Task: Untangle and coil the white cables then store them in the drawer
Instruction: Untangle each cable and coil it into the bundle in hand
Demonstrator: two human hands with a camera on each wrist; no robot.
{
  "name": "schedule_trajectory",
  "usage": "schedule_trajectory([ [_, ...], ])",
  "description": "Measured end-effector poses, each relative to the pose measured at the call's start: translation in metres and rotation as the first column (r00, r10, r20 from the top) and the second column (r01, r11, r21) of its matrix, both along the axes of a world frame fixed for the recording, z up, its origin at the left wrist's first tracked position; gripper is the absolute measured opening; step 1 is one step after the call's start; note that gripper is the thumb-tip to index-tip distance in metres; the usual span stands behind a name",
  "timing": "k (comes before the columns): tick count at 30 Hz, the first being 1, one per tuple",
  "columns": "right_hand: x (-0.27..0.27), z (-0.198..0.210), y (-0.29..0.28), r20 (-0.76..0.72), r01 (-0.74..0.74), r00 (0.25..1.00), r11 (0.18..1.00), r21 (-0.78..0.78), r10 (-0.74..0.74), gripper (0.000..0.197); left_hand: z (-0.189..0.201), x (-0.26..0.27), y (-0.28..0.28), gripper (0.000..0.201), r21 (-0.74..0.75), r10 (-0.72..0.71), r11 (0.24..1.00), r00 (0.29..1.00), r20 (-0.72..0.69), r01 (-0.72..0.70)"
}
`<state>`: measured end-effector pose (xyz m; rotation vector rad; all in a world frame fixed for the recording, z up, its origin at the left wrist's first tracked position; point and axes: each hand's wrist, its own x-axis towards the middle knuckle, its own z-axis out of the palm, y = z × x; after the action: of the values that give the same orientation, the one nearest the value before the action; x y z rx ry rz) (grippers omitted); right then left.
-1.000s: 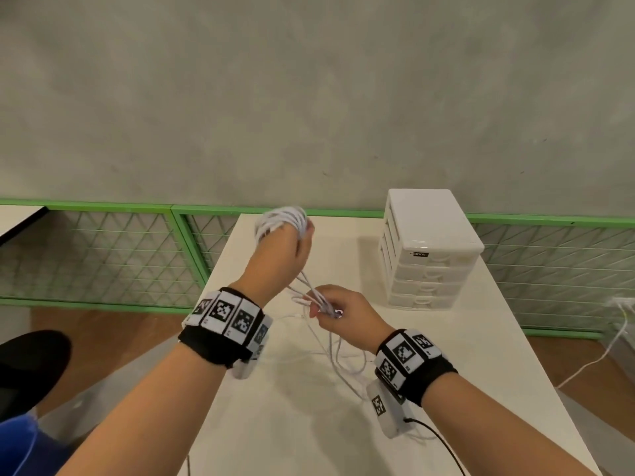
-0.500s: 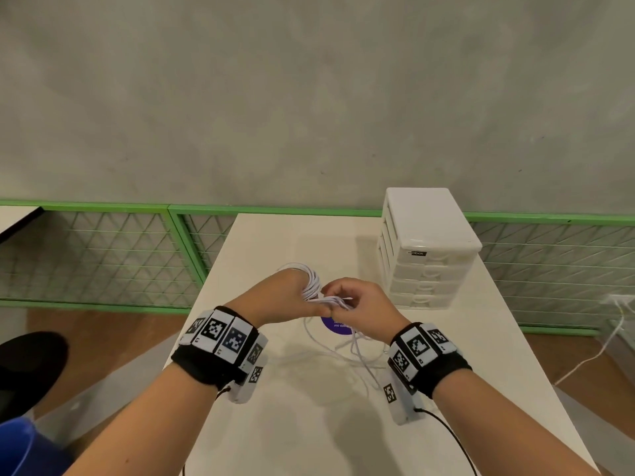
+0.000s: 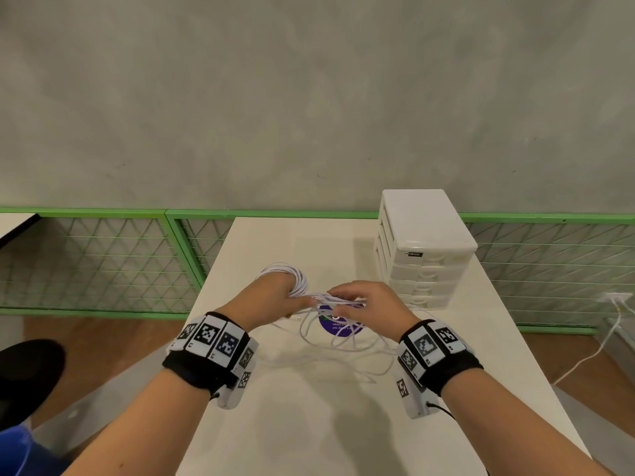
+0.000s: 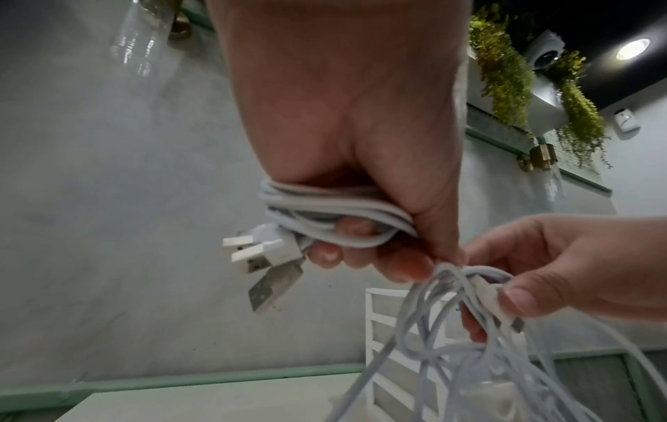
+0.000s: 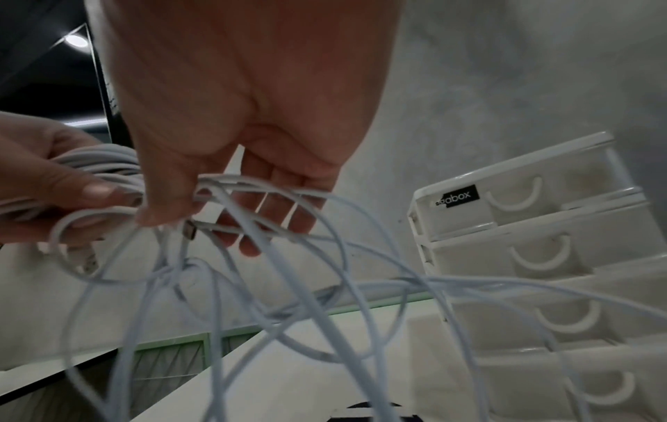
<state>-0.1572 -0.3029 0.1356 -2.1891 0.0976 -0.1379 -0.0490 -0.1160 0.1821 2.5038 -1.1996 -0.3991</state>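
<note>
head view: left grip (image 3: 275,297) clenches coiled white cables (image 3: 292,274); right grip (image 3: 371,304) pinches loose strands.

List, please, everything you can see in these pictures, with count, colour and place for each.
cable coil: one, white, wound round the left hand.
USB plugs: several, white and metal, sticking out of the coil.
loose cables: count unclear, white, tangled, hanging from the right hand onto the table.
drawer unit: one, white, drawers all shut, far right of the table.
table: one, cream.
round sticker: one, purple, on the table under the cables.
fence: green mesh, behind the table.
wrist bands: two, black with markers.
left hand: grips the coil.
right hand: pinches loose strands.
</note>
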Motion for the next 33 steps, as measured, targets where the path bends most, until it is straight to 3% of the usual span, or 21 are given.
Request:
schedule_trajectory([
  [5,-0.001,-0.007,-0.011,0.113,0.165,0.982,0.981,-0.105,-0.153,0.033,0.006,0.007,0.008,0.053,-0.107,0.040,0.993,0.999,-0.027,-0.043],
  [8,-0.004,-0.018,-0.013,0.175,0.223,0.962,0.973,-0.060,-0.210,0.025,0.005,0.007,0.010,0.050,-0.222,0.118,0.965,0.987,-0.105,-0.139],
  [11,-0.005,-0.026,-0.008,0.220,0.237,0.948,0.972,0.004,-0.232,0.014,0.003,0.007,0.010,0.052,-0.206,0.176,0.954,0.963,-0.202,-0.218],
  [14,-0.006,-0.020,0.001,0.299,0.257,0.917,0.964,0.065,-0.264,0.018,0.000,0.005,0.008,0.047,-0.222,0.190,0.942,0.944,-0.268,-0.253],
  [18,-0.002,-0.007,0.014,0.182,0.113,0.972,0.972,0.206,-0.151,0.029,-0.001,-0.002,0.002,0.044,-0.272,0.178,0.922,0.925,-0.337,-0.277],
  [21,0.002,-0.007,0.022,0.213,0.054,0.972,0.976,0.209,-0.100,0.029,-0.002,-0.004,0.001,0.040,-0.312,0.168,0.901,0.906,-0.390,-0.301],
  [25,0.003,-0.010,0.021,0.243,0.099,0.959,0.977,0.188,-0.144,0.019,-0.002,-0.005,0.002,0.040,-0.348,0.179,0.875,0.894,-0.411,-0.336],
  [29,0.000,-0.020,0.014,0.208,0.113,0.968,0.985,0.129,-0.138,0.008,-0.002,-0.004,0.006,0.039,-0.348,0.258,0.864,0.914,-0.313,-0.363],
  [33,-0.005,-0.040,-0.004,0.099,0.195,0.974,0.976,0.097,-0.205,0.008,-0.005,0.005,0.011,0.037,-0.393,0.326,0.812,0.894,-0.306,-0.431],
])
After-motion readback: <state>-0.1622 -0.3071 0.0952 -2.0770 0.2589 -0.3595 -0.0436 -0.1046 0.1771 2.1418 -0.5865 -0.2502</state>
